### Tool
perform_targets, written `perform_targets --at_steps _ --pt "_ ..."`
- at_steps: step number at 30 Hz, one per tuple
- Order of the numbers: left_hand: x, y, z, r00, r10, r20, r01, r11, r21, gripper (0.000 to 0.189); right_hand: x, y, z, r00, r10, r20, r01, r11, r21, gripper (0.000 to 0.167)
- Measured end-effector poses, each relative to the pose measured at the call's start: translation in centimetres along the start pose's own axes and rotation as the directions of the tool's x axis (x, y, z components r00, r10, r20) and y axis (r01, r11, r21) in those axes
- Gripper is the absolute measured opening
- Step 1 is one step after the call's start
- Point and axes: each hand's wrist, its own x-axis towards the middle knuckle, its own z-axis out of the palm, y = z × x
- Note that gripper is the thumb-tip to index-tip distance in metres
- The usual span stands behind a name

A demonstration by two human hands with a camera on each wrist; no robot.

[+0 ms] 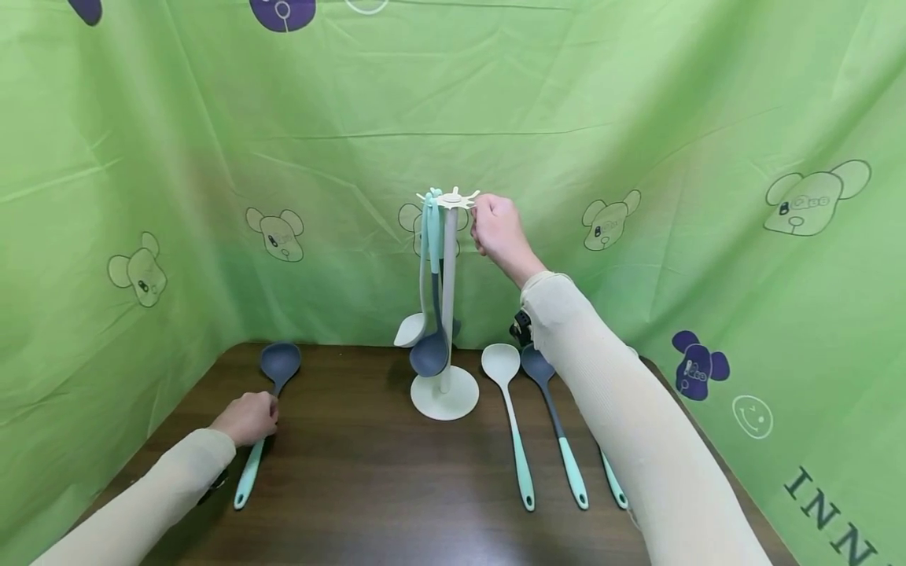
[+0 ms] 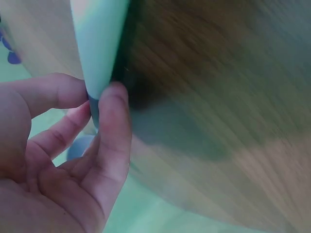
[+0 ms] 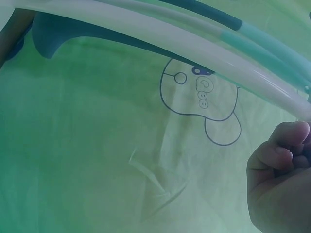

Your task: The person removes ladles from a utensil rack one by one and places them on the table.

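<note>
On the left of the table my left hand [image 1: 248,418] pinches the handle of a cooking spoon [image 1: 281,360] with a dark grey bowl and mint grip. In the left wrist view, thumb and fingertips meet where the mint handle [image 2: 99,48] joins the grey shaft. A white utensil stand [image 1: 444,397] rises at the middle back. Beside its top, my right hand [image 1: 501,232] has curled fingers and grips the end of a hook. From the stand's left side hang a dark ladle [image 1: 429,355], a white ladle [image 1: 410,330] and another dark utensil, partly hidden behind the pole.
Right of the stand lie a white spoon [image 1: 501,365] and a dark spoon [image 1: 572,472], both mint-handled. A third mint handle [image 1: 614,481] is mostly covered by my right sleeve [image 1: 623,409]. Green printed cloth [image 1: 340,259] encloses the brown table's back and sides.
</note>
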Motion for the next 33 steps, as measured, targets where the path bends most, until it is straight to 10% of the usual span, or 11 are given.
perform_targets --at_steps 13,33 --pt "-0.4 -3.0 -0.4 1.000 0.008 -0.015 -0.007 0.998 0.055 0.019 0.3 0.4 0.0 1.000 -0.008 0.003 0.008 0.999 0.035 0.035" --pt "-0.4 -3.6 -0.8 0.998 0.065 0.010 -0.065 0.996 0.065 0.018 0.3 0.4 0.2 1.000 0.013 0.011 -0.013 0.997 0.079 0.031"
